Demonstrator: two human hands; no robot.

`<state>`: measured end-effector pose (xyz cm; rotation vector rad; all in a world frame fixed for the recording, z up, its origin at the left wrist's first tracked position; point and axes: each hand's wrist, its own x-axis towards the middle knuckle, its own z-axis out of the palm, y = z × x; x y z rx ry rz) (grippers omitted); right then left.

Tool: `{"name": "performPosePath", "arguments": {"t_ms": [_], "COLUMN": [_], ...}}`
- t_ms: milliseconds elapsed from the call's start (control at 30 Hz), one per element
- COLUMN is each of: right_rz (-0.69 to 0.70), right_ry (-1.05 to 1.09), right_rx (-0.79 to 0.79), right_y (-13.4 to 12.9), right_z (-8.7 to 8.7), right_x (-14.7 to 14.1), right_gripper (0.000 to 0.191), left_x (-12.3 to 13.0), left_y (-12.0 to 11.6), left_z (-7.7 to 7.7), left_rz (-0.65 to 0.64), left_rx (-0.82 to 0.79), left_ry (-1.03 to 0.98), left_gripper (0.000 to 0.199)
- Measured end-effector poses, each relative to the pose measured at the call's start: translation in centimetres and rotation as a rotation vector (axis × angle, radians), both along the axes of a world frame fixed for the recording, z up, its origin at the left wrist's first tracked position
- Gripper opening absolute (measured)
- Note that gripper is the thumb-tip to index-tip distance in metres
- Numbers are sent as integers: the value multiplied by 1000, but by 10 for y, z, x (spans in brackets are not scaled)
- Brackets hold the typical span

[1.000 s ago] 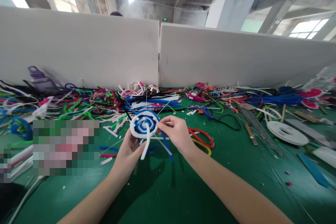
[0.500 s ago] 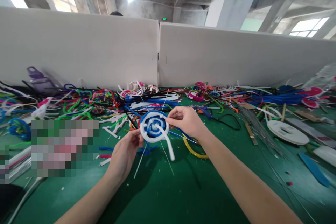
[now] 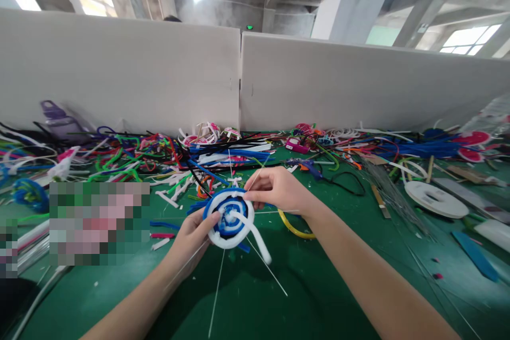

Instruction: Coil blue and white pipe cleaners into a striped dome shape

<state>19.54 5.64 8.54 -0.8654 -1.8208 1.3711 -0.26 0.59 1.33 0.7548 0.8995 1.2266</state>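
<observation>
A round blue-and-white coil (image 3: 217,198) of fuzzy strips is held up above the green table, with thin pale wires sticking out around it. One white strip end (image 3: 261,247) hangs from its middle toward the lower right. My left hand (image 3: 195,236) grips the coil's left edge, thumb on the front face and fingers behind. At the upper right edge, my right hand (image 3: 269,187) pinches the rim and a wire with thumb and forefinger.
Piles of coloured fuzzy strips (image 3: 131,156) line the white partition (image 3: 119,71). A purple bottle (image 3: 61,122) stands back left. On the right lie a blue glue gun (image 3: 313,169), a white spool (image 3: 436,200) and loose wires; a yellow ring (image 3: 295,227) lies below my right wrist.
The coil has come lower and nearer and has turned, its wires pointing in new directions. My left thumb now lies over its front face. My right hand has shifted slightly left.
</observation>
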Motion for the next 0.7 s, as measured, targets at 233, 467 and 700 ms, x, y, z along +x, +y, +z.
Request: {"name": "performPosePath", "arguments": {"t_ms": [233, 467, 700], "right_rz": [-134, -80, -44], "right_ry": [-117, -283, -437], "right_rx": [65, 217, 314], "right_y": [5, 4, 3], "right_z": [1, 11, 19], "right_x": [6, 16, 23], "right_gripper": [20, 19, 19], "left_x": [1, 1, 0], "left_y": [2, 7, 11], "left_z": [3, 1, -5], "left_rz": [139, 216, 205], "left_rx": [-64, -21, 32], "left_ry": [-67, -2, 209], "left_gripper": [25, 26, 31]}}
